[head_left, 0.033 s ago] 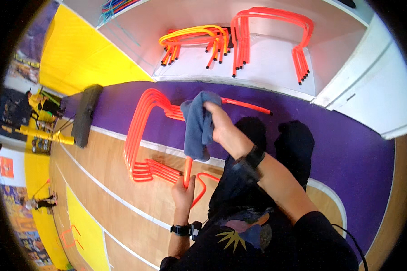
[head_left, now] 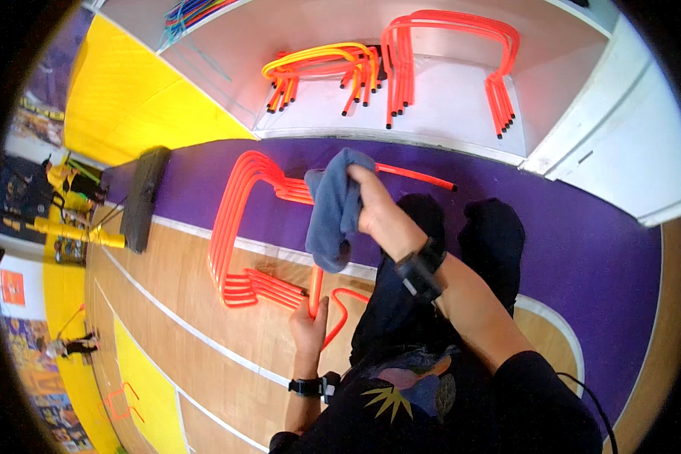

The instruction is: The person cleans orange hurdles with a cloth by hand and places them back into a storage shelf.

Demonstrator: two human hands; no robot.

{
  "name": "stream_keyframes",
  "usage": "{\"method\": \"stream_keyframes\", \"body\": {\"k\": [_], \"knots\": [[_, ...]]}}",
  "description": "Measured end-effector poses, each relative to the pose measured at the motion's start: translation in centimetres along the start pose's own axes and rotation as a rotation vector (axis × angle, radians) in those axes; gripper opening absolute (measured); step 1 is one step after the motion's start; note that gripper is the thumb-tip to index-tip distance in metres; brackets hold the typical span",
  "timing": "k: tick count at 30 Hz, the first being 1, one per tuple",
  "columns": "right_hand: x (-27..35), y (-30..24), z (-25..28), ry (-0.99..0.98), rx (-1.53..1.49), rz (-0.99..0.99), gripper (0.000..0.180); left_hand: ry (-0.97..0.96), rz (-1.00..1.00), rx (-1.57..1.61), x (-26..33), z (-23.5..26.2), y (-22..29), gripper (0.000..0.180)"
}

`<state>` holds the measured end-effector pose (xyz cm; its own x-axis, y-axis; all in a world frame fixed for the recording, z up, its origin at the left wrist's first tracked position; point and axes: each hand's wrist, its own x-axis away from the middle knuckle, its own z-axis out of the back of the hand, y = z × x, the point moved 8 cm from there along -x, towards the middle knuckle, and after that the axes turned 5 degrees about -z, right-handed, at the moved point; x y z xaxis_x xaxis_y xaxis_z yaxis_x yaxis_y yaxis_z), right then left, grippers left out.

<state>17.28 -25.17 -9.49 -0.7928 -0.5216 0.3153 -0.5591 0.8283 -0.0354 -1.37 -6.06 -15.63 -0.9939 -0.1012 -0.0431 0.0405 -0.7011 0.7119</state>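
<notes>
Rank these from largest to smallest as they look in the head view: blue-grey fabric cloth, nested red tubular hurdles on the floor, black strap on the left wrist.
1. Nested red tubular hurdles
2. Blue-grey fabric cloth
3. Black strap, clearly smallest

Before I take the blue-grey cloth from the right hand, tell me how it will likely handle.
The blue-grey cloth is probably floppy: it lies in soft folds over the orange tube. It looks light for its bulk, as the right hand alone bunches it. It seems unlikely to roll, having no firm round shape.
</notes>
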Motion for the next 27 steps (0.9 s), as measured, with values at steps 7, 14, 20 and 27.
{"method": "stream_keyframes", "body": {"k": [7, 14, 20, 27], "knots": [[2.3, -6.6, 5.0, -0.157, -0.027, 0.204, 0.037, 0.021, -0.150, 0.162, 2.0, 0.5, 1.5, 0.023], [4.3, -0.6, 4.4, -0.117, -0.085, 0.057, 0.033, 0.100, -0.243, 0.211, -0.9, 2.3, 12.1, 0.012], [6.9, -5.8, 3.4, -0.062, -0.068, 0.065, 0.032, -0.033, -0.422, 0.101, 0.2, 2.5, 13.9, 0.014], [12.8, -15.3, 0.8, 0.391, 0.934, 1.210, 0.038, 0.106, -0.491, -0.058, -0.2, 6.9, 14.6, 0.013]]}}
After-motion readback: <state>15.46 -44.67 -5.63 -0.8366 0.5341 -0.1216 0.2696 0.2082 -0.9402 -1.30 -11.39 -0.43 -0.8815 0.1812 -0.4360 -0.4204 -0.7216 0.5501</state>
